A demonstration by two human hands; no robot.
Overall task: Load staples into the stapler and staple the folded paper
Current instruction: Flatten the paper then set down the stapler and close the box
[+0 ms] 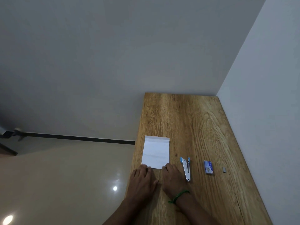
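A folded white paper (156, 151) lies flat near the left edge of the wooden table (191, 120). My left hand (142, 177) rests palm down with its fingertips on the paper's near left corner. My right hand (172, 177) presses its fingertips on the near right corner. To the right of my right hand lies a silver stapler with blue ends (186, 168), hinged open. Further right sits a small blue staple box (208, 167), then a short grey strip of staples (224, 170).
The table stands in a corner, with a white wall (267, 78) along its right side and a grey wall behind. Its left edge drops to a glossy beige floor (65, 176). A green band circles my right wrist (178, 196).
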